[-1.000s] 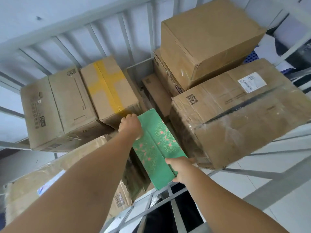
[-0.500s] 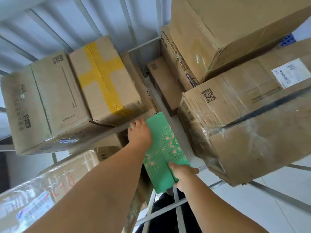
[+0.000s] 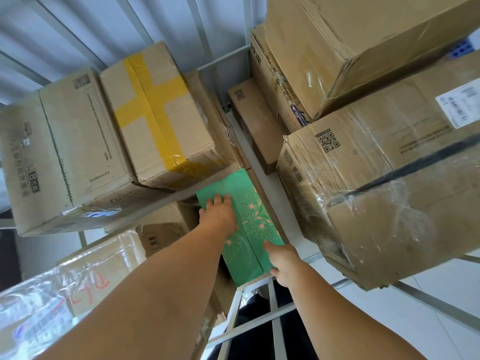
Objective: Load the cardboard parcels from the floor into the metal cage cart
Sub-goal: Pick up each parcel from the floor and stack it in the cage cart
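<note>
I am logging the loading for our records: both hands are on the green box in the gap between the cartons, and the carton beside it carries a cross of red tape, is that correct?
Not quite: the tape cross on that carton is yellow, not red, as the head view shows. The rest stands: the left hand and the right hand are both on the green box in the gap between the cartons.

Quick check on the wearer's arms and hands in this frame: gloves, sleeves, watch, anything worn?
Nothing worn that shows. The left hand and right hand are both bare, no gloves, no rings visible. Both forearms are uncovered all the way to the bottom edge of the head view, so no sleeves or cuffs in frame. No watch, wristband or markings at either wrist.
</note>
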Tool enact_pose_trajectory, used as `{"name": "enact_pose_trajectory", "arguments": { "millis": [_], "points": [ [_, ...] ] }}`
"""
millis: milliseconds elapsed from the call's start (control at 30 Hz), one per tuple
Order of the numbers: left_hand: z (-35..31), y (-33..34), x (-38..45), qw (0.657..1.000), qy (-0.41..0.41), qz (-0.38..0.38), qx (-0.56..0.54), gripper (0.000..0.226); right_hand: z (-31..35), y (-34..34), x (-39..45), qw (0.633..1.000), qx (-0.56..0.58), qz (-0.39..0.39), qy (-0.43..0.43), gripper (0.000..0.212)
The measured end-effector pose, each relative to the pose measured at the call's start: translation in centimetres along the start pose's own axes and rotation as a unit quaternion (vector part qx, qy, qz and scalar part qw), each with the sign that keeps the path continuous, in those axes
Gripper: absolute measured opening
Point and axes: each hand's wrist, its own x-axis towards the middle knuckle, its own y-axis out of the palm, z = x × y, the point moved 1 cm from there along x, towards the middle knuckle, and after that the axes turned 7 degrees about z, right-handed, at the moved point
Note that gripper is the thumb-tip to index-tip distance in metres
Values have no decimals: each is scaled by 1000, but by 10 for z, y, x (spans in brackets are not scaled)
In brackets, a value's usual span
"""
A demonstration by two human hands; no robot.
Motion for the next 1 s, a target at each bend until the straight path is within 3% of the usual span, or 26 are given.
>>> {"name": "enact_pose_trajectory", "arguments": {
  "millis": [233, 567, 800, 1000],
  "points": [
    [-8, -13, -28, 1000, 12, -18, 10, 89, 4, -4, -22, 995, -74, -8, -61, 79],
    [11, -60, -125, 990, 40, -132, -10, 79, 35, 17, -132, 949, -171, 23, -263, 64],
    [76, -71, -203, 970, 22, -229, -83, 69, 35, 71, -202, 895, -245, 55, -368, 61],
    [167, -24, -240, 939, -72, -282, -182, 76, 14, 114, -225, 864, -317, 83, -382, 60]
  ]
}}
